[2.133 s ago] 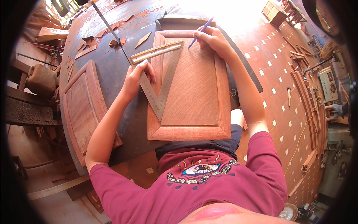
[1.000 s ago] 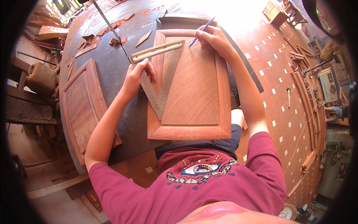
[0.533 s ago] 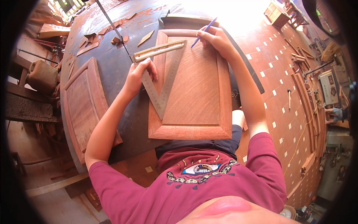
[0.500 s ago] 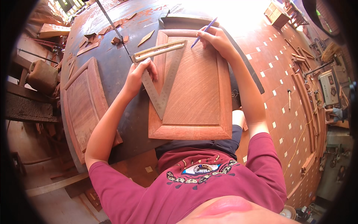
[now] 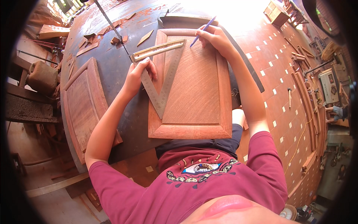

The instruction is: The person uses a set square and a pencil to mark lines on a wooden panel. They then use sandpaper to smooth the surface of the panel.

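A framed wooden door panel (image 5: 197, 86) lies on the dark tabletop right in front of me. My left hand (image 5: 140, 74) grips a metal triangular square (image 5: 159, 50) by its left corner, thumb on top near the thick stock. The square rests partly over the panel's left side, one pointed corner toward me. In my right hand (image 5: 213, 38), above the panel's upper right part, is a blue-purple pen (image 5: 209, 24), pinched between thumb and fingers. Its tip points down at the panel beyond the square's right end; I cannot tell whether it touches the wood.
A second framed panel (image 5: 84, 100) lies at the table's left edge. Wood offcuts (image 5: 87, 49) and a thin diamond-shaped piece (image 5: 145, 37) lie at the far left. Behind the panel is a dark strip (image 5: 190, 18). A hammer (image 5: 289, 98) and long boards (image 5: 304, 99) lie on the tiled floor at right.
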`<state>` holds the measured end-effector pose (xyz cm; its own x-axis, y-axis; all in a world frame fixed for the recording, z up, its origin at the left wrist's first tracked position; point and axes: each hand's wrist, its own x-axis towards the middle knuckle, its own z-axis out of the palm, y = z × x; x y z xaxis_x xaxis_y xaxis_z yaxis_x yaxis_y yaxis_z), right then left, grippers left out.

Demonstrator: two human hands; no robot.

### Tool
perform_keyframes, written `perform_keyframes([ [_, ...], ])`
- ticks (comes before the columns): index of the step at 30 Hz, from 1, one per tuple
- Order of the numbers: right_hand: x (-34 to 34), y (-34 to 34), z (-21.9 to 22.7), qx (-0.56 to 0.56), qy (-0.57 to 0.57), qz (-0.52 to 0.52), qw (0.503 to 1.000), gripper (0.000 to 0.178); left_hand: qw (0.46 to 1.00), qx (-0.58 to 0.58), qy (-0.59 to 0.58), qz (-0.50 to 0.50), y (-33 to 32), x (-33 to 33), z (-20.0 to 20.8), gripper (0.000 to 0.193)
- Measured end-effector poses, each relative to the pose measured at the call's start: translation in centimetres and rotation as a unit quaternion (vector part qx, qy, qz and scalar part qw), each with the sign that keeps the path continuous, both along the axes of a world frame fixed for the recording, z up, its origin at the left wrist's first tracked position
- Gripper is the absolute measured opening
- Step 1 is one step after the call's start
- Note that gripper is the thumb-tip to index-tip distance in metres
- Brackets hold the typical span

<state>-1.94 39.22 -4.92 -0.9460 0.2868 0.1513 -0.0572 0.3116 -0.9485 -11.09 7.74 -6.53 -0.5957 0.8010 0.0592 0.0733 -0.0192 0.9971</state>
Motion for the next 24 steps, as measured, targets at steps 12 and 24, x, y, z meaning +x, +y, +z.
perform_keyframes([
  [12,0.33,-0.36,0.48,0.012,-0.006,0.0,1.0,0.027,1.0,-0.004,0.004,0.001,0.02,0.02,-0.02,0.046],
  [24,0.28,-0.3,0.34,0.014,0.004,0.001,1.0,0.027,1.0,-0.008,0.001,0.004,-0.07,0.02,-0.02,0.046],
])
